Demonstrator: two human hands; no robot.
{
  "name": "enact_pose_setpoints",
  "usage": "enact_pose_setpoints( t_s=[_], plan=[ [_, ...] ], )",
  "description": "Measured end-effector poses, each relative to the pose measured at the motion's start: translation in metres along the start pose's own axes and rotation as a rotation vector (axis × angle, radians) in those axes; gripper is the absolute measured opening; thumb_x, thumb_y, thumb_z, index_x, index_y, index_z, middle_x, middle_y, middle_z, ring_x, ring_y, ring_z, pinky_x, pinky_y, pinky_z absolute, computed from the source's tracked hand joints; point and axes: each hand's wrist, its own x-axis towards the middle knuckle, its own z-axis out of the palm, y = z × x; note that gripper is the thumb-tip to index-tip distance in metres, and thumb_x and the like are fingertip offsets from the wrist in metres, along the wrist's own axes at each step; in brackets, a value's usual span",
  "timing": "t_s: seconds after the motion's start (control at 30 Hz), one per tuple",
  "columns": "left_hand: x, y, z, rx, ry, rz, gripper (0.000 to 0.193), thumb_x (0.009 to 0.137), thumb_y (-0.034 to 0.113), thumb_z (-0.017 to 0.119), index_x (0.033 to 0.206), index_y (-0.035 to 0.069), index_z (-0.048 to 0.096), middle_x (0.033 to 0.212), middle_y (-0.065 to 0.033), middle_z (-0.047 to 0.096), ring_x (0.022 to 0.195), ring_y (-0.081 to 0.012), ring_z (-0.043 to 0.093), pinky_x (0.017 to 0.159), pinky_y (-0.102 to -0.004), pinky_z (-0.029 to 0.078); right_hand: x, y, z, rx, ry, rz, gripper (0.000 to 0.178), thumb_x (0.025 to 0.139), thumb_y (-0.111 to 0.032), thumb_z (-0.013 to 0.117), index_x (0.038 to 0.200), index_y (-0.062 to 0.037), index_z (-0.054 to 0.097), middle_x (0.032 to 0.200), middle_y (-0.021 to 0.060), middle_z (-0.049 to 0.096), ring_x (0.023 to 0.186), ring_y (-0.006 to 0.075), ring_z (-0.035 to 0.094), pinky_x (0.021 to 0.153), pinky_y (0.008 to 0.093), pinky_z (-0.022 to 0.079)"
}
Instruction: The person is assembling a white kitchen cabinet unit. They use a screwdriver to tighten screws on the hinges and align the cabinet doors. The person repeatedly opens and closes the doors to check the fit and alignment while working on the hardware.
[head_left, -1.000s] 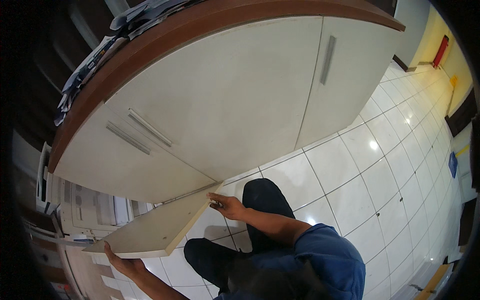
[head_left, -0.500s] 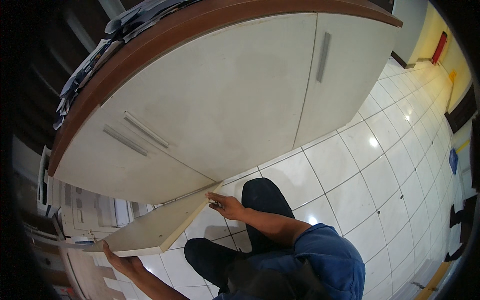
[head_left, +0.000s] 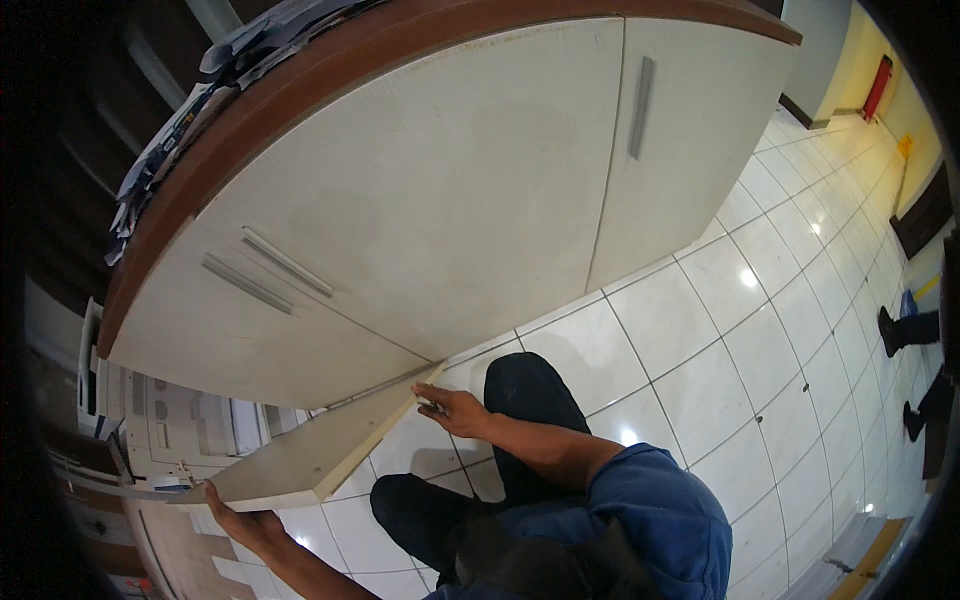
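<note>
Many glossy white square floor tiles point(head_left: 690, 320) fill the head view around a white cabinet point(head_left: 440, 190) with a brown countertop point(head_left: 450, 25). A flat cream board point(head_left: 300, 450) slants out below its left end, near a boxy beige machine point(head_left: 175, 420). The left hand point(head_left: 245, 525) is closed on the board's near left end; the right hand's point(head_left: 455, 412) fingers bend at its right edge, their grip unclear. Another person's dark shoe point(head_left: 888, 332) shows at right. Print on the crumpled papers point(head_left: 165, 150) is too small to read.
</note>
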Motion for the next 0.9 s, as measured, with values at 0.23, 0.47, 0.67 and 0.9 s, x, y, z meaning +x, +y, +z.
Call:
enact_pose_setpoints(
  t_s=[0.23, 0.47, 0.67, 0.9],
  plan=[
    [0.004, 0.004, 0.001, -0.019, 0.048, -0.108, 0.051, 0.095, 0.035, 0.057, 0.127, -0.004, 0.049, 0.122, -0.0175, 0.056, 0.112, -0.0304, 0.056, 0.098, -0.0436, 0.047, 0.005, 0.009, 0.01, 0.091, -0.036, 0.127, 0.052, 0.098, -0.034, 0.059, 0.146, -0.0201, 0.045, 0.144, 0.0092, 0.052, 0.125, 0.0296, 0.056, 0.104, 0.0369, 0.047],
    [-0.002, 0.006, 0.002, -0.02, -0.003, -0.105, 0.05, 0.088, 0.028, 0.058, 0.126, -0.004, 0.047, 0.116, -0.0206, 0.057, 0.11, -0.0347, 0.058, 0.095, -0.0465, 0.048, 0.007, 0.015, 0.015, 0.034, 0.077, 0.0, 0.052, 0.093, -0.017, 0.068, 0.142, -0.0161, 0.049, 0.139, 0.0138, 0.056, 0.129, 0.0282, 0.053, 0.106, 0.0347, 0.046],
    [-0.03, 0.013, 0.002, 0.089, 0.115, -0.043, 0.058, 0.084, 0.028, 0.06, 0.131, -0.003, 0.046, 0.117, -0.0185, 0.056, 0.108, -0.0328, 0.059, 0.091, -0.0422, 0.051, 0.004, 0.003, 0.017, -0.029, 0.058, -0.063, 0.05, 0.09, -0.012, 0.07, 0.137, -0.0144, 0.053, 0.138, 0.0171, 0.056, 0.126, 0.0314, 0.056, 0.102, 0.037, 0.049],
    [-0.04, 0.009, -0.012, 0.088, 0.146, -0.041, 0.059, 0.084, 0.029, 0.057, 0.132, -0.004, 0.045, 0.118, -0.0195, 0.055, 0.107, -0.0324, 0.058, 0.092, -0.0416, 0.049, 0.002, 0.01, 0.024, 0.067, 0.06, -0.108, 0.053, 0.084, -0.006, 0.075, 0.134, -0.0108, 0.056, 0.134, 0.0194, 0.059, 0.125, 0.0326, 0.057, 0.103, 0.0372, 0.048]
  ],
)
